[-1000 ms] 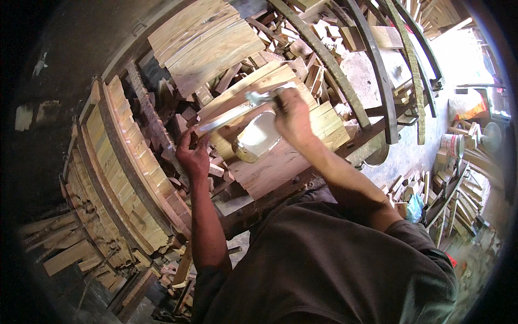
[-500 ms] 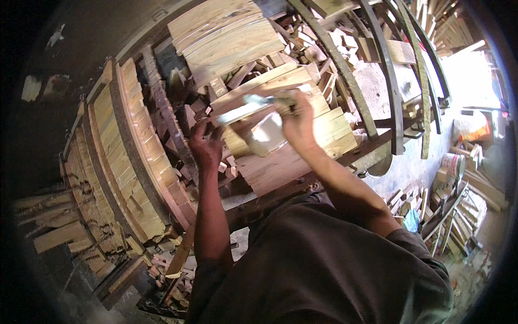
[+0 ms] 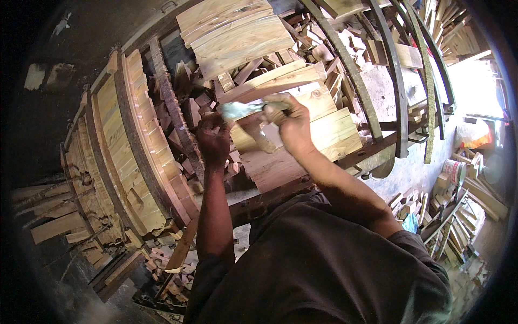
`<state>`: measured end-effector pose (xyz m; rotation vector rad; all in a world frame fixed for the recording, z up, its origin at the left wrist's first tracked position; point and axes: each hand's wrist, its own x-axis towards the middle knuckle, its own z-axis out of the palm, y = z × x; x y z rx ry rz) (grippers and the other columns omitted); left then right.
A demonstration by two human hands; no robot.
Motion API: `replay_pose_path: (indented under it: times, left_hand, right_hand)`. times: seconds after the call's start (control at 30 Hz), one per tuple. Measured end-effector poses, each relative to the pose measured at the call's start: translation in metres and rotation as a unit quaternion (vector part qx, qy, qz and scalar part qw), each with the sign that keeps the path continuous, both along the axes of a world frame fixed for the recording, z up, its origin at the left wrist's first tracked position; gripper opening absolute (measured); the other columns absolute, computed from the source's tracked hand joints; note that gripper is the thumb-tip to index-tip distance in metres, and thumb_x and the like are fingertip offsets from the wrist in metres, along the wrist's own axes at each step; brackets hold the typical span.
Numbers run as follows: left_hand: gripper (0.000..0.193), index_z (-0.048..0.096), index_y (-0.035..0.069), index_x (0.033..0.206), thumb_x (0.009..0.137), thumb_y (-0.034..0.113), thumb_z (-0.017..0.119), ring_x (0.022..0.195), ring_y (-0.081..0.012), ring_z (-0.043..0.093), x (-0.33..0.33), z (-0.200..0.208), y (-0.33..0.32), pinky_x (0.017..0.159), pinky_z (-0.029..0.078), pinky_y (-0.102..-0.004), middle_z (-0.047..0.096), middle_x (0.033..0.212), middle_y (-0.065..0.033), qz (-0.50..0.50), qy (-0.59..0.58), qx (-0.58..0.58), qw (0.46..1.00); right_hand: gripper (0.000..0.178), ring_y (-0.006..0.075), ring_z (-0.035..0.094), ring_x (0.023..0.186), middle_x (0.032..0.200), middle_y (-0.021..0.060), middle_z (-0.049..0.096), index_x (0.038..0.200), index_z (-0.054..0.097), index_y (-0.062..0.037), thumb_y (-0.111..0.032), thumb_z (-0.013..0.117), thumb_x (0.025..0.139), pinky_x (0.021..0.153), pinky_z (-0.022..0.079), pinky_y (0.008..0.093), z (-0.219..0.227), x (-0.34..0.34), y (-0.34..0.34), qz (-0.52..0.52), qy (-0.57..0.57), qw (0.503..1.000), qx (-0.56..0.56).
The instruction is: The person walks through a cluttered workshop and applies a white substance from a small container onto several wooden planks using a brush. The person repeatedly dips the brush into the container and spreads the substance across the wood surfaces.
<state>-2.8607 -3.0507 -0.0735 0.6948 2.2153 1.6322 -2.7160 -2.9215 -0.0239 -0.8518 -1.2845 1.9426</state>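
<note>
My right hand [image 3: 292, 125] is closed round a blurred brush-like tool, whose pale blue-green, wet-looking head [image 3: 237, 110] points left toward my other hand. Its handle is mostly hidden by the fingers. My left hand [image 3: 213, 141], in shadow, is closed on the near-left end of a narrow wooden strip, largely covered by the tool. Beneath both hands lie pale wooden boards [image 3: 272, 166], set edge to edge. A brownish object with a whitish patch [image 3: 264, 141] shows below the tool; its kind cannot be made out.
Another board panel [image 3: 243, 46] lies farther off, with wood offcuts [image 3: 199, 105] between. Clamped panels [image 3: 143, 135] stand at left. Dark curved metal bars [image 3: 391, 81] cross at right. A white tin [image 3: 453, 171] and scrap wood [image 3: 469, 216] lie on the right-hand floor.
The tool's head has moved left and down along the strip, close to my left hand. My left hand has shifted slightly right; the whole view has shifted slightly too.
</note>
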Motion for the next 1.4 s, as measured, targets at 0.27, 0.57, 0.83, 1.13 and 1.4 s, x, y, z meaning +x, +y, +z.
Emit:
replay_pose_path:
  times: [0.27, 0.57, 0.83, 1.13, 1.4]
  left_hand:
    - [0.028, 0.069, -0.001, 0.102, 0.075, 0.003, 0.075, 0.083, -0.0208, 0.063, -0.008, -0.022, -0.011, 0.080, 0.051, -0.0329, 0.068, 0.092, -0.0101, -0.010, 0.056, -0.074, 0.996]
    - [0.029, 0.066, 0.000, 0.106, 0.078, 0.001, 0.077, 0.088, -0.0174, 0.061, -0.015, -0.028, -0.009, 0.079, 0.051, -0.0305, 0.065, 0.097, -0.0069, -0.027, 0.017, -0.071, 0.997]
    - [0.028, 0.066, -0.001, 0.105, 0.079, -0.001, 0.075, 0.092, -0.0167, 0.062, -0.003, 0.003, -0.001, 0.081, 0.052, -0.0307, 0.066, 0.101, -0.0083, -0.003, -0.032, -0.108, 0.994]
    - [0.027, 0.067, -0.001, 0.105, 0.081, 0.007, 0.076, 0.091, -0.0189, 0.066, -0.003, -0.003, -0.003, 0.082, 0.051, -0.0324, 0.072, 0.099, -0.0096, -0.007, 0.039, -0.102, 0.994]
    - [0.031, 0.070, 0.002, 0.098, 0.072, 0.013, 0.082, 0.089, -0.0218, 0.064, -0.002, 0.014, 0.006, 0.084, 0.050, -0.0345, 0.068, 0.092, -0.0069, -0.025, 0.055, -0.067, 0.996]
  right_hand:
    - [0.014, 0.0157, 0.061, 0.066, 0.083, 0.0085, 0.067, 0.103, 0.066, 0.0032, 0.000, 0.065, 0.090, 0.060, 0.051, 0.0287, -0.083, 0.057, 0.093, -0.171, -0.096, 0.980, -0.032]
    - [0.010, 0.0122, 0.062, 0.069, 0.084, 0.0068, 0.069, 0.094, 0.072, -0.0004, -0.002, 0.070, 0.084, 0.064, 0.052, 0.0283, -0.164, 0.115, 0.188, -0.285, -0.304, 0.884, 0.212]
    - [0.015, 0.0119, 0.062, 0.073, 0.084, 0.0053, 0.066, 0.098, 0.066, 0.0003, 0.008, 0.062, 0.086, 0.064, 0.051, 0.0256, -0.158, 0.108, 0.157, -0.258, -0.140, 0.944, 0.149]
    - [0.010, 0.0114, 0.060, 0.068, 0.081, 0.0053, 0.066, 0.099, 0.067, 0.0006, 0.002, 0.063, 0.090, 0.059, 0.049, 0.0257, -0.066, 0.057, 0.088, -0.138, -0.105, 0.977, 0.121]
    - [0.015, 0.0158, 0.061, 0.072, 0.082, 0.0043, 0.063, 0.099, 0.068, -0.0011, 0.005, 0.067, 0.085, 0.063, 0.049, 0.0256, 0.019, -0.009, -0.003, 0.001, -0.031, 0.988, 0.149]
